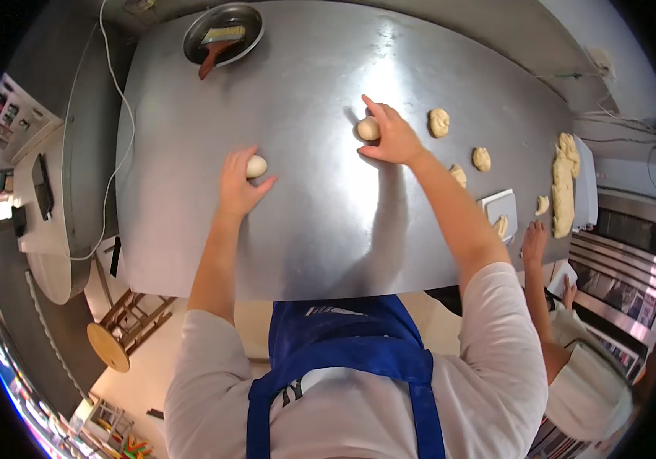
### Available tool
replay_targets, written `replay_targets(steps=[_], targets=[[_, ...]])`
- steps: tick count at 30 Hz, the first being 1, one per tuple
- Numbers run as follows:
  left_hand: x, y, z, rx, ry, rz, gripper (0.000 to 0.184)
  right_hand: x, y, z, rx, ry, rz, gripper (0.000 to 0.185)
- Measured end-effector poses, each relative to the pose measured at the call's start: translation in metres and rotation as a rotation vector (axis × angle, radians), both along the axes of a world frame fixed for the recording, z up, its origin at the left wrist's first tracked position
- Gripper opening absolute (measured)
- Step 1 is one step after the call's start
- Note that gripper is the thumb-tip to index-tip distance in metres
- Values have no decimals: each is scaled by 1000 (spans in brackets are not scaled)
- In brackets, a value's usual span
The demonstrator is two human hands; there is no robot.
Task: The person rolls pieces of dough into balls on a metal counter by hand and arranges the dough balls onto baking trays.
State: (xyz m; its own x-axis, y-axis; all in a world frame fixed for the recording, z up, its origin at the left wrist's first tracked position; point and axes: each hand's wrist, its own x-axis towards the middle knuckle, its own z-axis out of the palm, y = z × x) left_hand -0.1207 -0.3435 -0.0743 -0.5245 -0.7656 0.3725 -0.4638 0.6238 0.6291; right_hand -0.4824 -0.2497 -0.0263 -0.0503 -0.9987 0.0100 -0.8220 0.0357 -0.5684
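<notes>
On the metal table, my left hand (241, 182) curves around the right-hand ball-side of a smooth, pale dough ball (257, 167), its thumb spread to the right. Farther forward, my right hand (393, 136) cups a second round dough ball (368, 128), with fingers above it and thumb below in the view. Both balls rest on the tabletop and are partly covered by my fingers. To the right of my right hand lie rough dough lumps: one farther back (439, 122), another (482, 158) nearer, and a third (458, 175) partly hidden by my forearm.
A dark round pan (248, 52) with a wooden-handled brush (215, 53) stands back left. At right are a scale (500, 208) bearing dough, a small scrap (542, 204) and a long dough strip (563, 195). A co-worker's hand (534, 243) reaches over the table's right end.
</notes>
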Motion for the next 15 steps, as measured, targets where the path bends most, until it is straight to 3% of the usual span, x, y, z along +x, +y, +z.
replay_targets(steps=[2, 3, 5, 7, 9, 11, 12, 13, 14, 15], targets=[[3, 2, -14, 11, -16, 26, 61, 14, -1, -15, -44, 170, -57, 74], [8, 6, -20, 34, -58, 62, 64, 20, -5, -24, 6, 182, -126, 56], [10, 3, -19, 43, -42, 31, 64, 48, 1, -24, -95, 117, -316, 41], [2, -1, -17, 53, -25, -78, 63, 96, 30, -13, -284, -31, -359, 38], [5, -6, -29, -9, -79, -40, 62, 152, 79, -7, -280, -1, -299, 33], [6, -19, -55, -67, -60, -61, 58, 207, 150, -6, -143, 125, -236, 38], [4, -20, -52, 39, -23, -61, 55, 231, 190, 5, -48, 163, -254, 38], [4, -16, -33, 123, -95, -80, 55, 253, 232, 0, -43, 151, -339, 37], [5, -30, -54, 72, -36, -113, 56, 279, 273, 4, -19, 113, -508, 42], [1, -21, -24, 152, -80, -118, 57, 297, 315, -1, -73, 53, -651, 47]])
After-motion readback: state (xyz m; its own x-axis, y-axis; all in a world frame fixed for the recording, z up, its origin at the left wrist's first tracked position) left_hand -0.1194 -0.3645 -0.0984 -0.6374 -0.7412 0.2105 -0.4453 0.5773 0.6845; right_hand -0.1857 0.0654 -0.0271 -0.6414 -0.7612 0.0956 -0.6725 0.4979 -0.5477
